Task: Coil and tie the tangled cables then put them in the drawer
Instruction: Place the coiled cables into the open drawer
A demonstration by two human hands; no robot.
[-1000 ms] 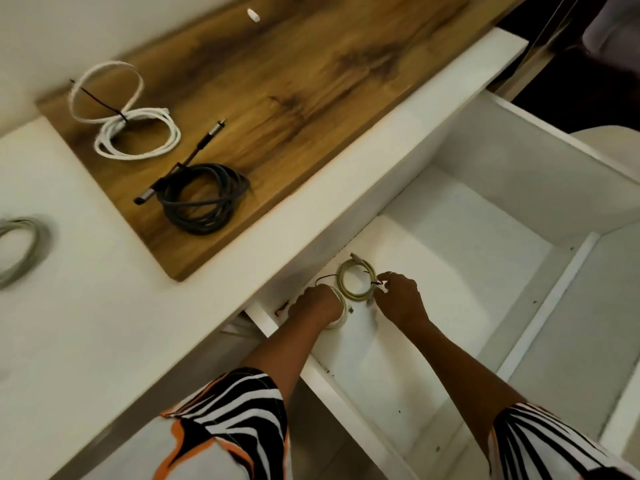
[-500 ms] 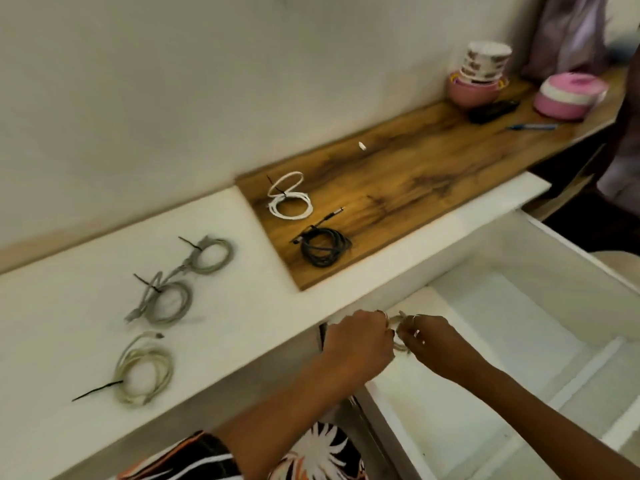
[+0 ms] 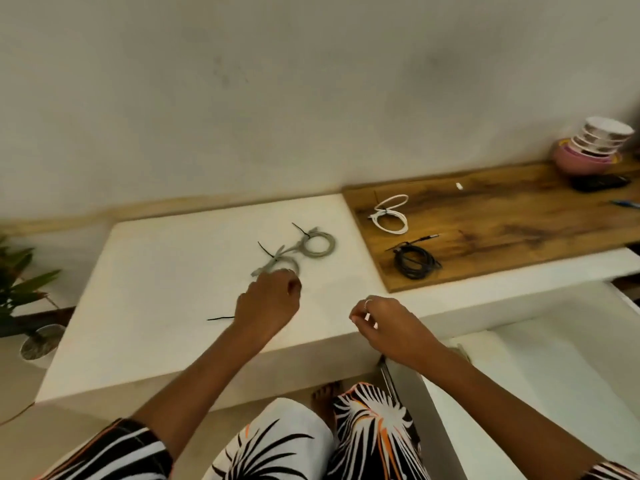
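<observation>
My left hand (image 3: 266, 303) hovers low over the white counter (image 3: 166, 306) with its fingers curled down. It hides a coil beneath it; only a black tie tail (image 3: 220, 318) sticks out to the left. Its fingertips are right by the near grey tied coil (image 3: 280, 264). A second grey coil (image 3: 317, 245) lies just behind. A white tied coil (image 3: 389, 216) and a black coil (image 3: 415, 261) rest on the wooden board (image 3: 502, 230). My right hand (image 3: 391, 327) hangs loosely curled and holds nothing, above the counter's front edge. The open white drawer (image 3: 540, 393) is at lower right.
Stacked bowls (image 3: 595, 143), a black object (image 3: 599, 181) and a pen (image 3: 623, 203) sit at the board's far right end. A small white piece (image 3: 459, 186) lies on the board. A potted plant (image 3: 20, 282) stands left of the counter. My legs are below the counter edge.
Both hands have come out of the drawer, leaving the greenish coil there. The view swung left to the counter, and my left hand moved over the nearest coil.
</observation>
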